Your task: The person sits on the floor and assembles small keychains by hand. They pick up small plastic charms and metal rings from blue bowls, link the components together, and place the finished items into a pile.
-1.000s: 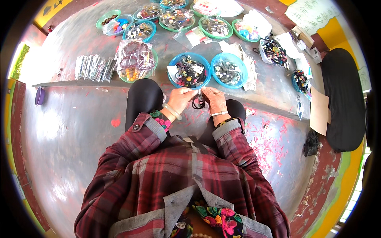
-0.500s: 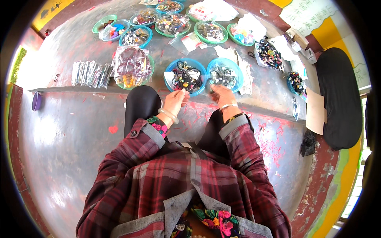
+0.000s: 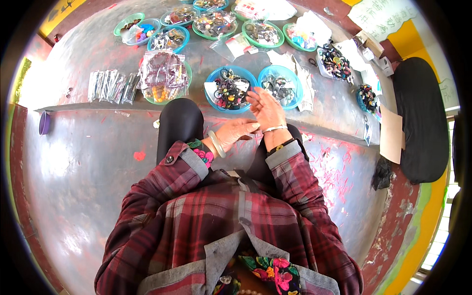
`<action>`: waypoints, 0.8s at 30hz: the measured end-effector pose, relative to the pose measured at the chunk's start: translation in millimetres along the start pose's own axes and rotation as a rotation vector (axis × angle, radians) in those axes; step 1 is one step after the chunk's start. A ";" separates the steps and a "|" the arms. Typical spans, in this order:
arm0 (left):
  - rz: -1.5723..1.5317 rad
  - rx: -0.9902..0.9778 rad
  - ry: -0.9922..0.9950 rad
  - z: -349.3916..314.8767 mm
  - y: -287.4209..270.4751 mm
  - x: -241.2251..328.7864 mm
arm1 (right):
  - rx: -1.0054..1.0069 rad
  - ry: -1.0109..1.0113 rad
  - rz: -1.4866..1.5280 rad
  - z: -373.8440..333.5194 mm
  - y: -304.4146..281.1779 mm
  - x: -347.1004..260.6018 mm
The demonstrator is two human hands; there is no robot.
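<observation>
My right hand point(image 3: 266, 109) is raised in front of two blue bowls, its fingers spread and nothing visible in them. Close against its wrist, by the light bracelet point(image 3: 275, 129), is my left hand point(image 3: 236, 132). The left thumb and fingers stretch toward that wrist with a gap between them; some fingertips are hidden. A pale bangle point(image 3: 216, 144) circles the left wrist. The left blue bowl point(image 3: 210, 80) holds tangled dark cord loops point(image 3: 230, 93) with coloured bits. The right blue bowl point(image 3: 298, 93) holds dark loops with pale pieces, partly behind my right fingers.
Beyond stand several bowls of bagged trinkets, including a green bowl point(image 3: 281, 40). Bagged bead strands point(image 3: 161, 73) and slim packets point(image 3: 112, 86) lie left. A white tray point(image 3: 322, 69) of dark bands, a cardboard piece point(image 3: 391, 135) and a long black object point(image 3: 422, 120) are right.
My right hand has drawn back from the right bowl and turned, its fingers spreading. My left hand has moved right and down, to the right wrist.
</observation>
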State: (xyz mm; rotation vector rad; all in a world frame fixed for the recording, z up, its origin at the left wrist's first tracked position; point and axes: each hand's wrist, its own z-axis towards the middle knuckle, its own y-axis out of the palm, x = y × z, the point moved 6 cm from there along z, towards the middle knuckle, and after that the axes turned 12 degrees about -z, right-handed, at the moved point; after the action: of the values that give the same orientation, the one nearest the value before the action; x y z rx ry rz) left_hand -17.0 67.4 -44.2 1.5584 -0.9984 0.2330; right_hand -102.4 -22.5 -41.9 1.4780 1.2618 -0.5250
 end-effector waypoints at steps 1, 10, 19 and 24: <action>-0.076 -0.055 -0.044 -3.5 8.1 -2.1 | -0.038 -0.023 0.001 -6.9 13.9 -4.7; -0.386 -0.162 -0.135 -20.8 40.6 -16.9 | -0.143 -0.110 -0.122 -29.5 56.4 -12.0; -0.514 -0.316 -0.039 -34.0 69.8 -11.3 | -0.257 -0.047 0.201 -42.9 91.1 -39.2; -0.392 -0.283 0.041 -35.0 67.2 -13.3 | -0.234 -0.077 0.030 -44.0 97.8 -44.0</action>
State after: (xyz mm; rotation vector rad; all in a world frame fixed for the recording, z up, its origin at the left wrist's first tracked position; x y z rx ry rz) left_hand -58.7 109.8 4.6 1.4457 -0.6443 -0.1445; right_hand -43.0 11.5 51.7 1.2674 1.1959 -0.3960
